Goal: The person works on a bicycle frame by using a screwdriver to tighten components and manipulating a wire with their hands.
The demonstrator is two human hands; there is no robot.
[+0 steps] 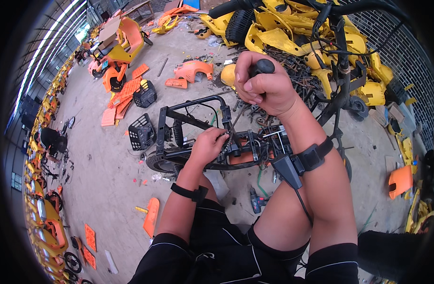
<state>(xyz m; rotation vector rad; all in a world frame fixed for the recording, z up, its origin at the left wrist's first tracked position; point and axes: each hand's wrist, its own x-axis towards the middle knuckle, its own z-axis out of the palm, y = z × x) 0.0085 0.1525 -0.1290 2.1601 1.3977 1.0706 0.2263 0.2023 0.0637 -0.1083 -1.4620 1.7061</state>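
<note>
Scooter frame (235,152) crosswise beneath nearer left hand (209,146), pinch contents unclear, and higher right hand (270,90) closed around black handle (265,66).

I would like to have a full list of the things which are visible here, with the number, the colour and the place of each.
Frame: one, black, centre
Tool: one, black-handled, in right hand
Drill: one, dark and blue, floor below frame
Baskets: two, black, left of frame
Handlebar: one, black, upper right
Orange panels: many, orange, scattered on floor
Yellow panels: heap, yellow, upper right
Metal parts: uncountable, dark, beside yellow panels
Scooters: many, yellow and orange, left and upper left
Wheels: several, dark, lower left
Brick wall: one stretch, grey, right
Straps: two, black, on forearms
Left hand: one, bare, at frame
Right hand: one, bare, above frame
</note>
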